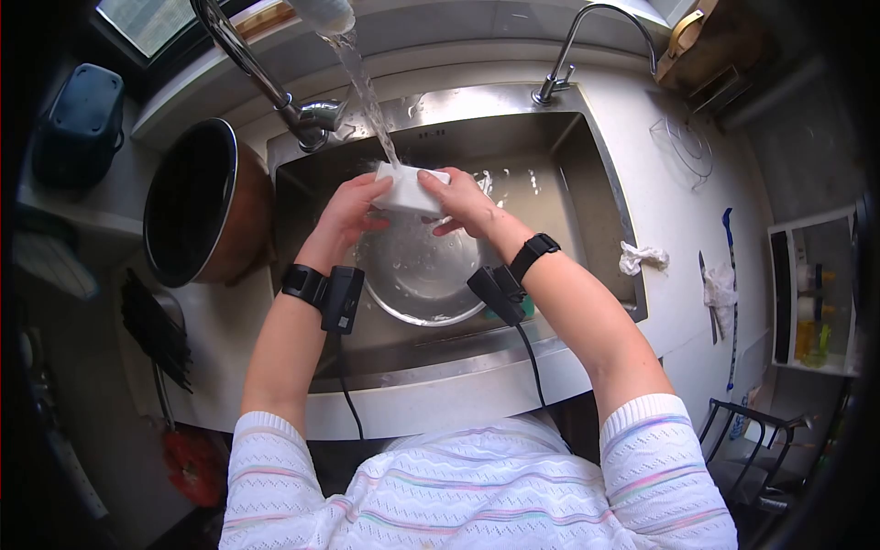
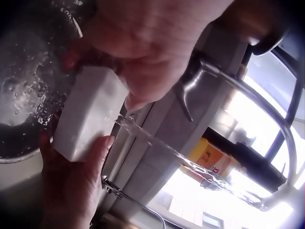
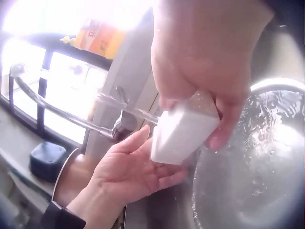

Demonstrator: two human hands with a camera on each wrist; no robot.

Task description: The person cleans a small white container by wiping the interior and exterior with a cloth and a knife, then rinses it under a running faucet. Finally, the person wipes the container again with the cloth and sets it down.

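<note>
Both hands hold a white rectangular block (image 1: 411, 189) with a smooth wet surface over the sink. My left hand (image 1: 350, 207) holds its left end, thumb against the block and fingers beneath. At the other end, my right hand (image 1: 466, 203) grips it between thumb and fingers, as the right wrist view also shows. A stream of water (image 1: 368, 101) from the faucet strikes the block's far edge. Directly under the hands, a round metal bowl (image 1: 431, 323) with water in it sits in the sink (image 1: 587, 211).
A large dark-lined pot (image 1: 247, 206) stands on the counter left of the sink. The main faucet (image 1: 316, 119) rises behind, with a thinner tap (image 1: 555, 82) to its right. A crumpled white cloth (image 1: 642, 258) and a wire rack (image 1: 686, 151) lie on the right.
</note>
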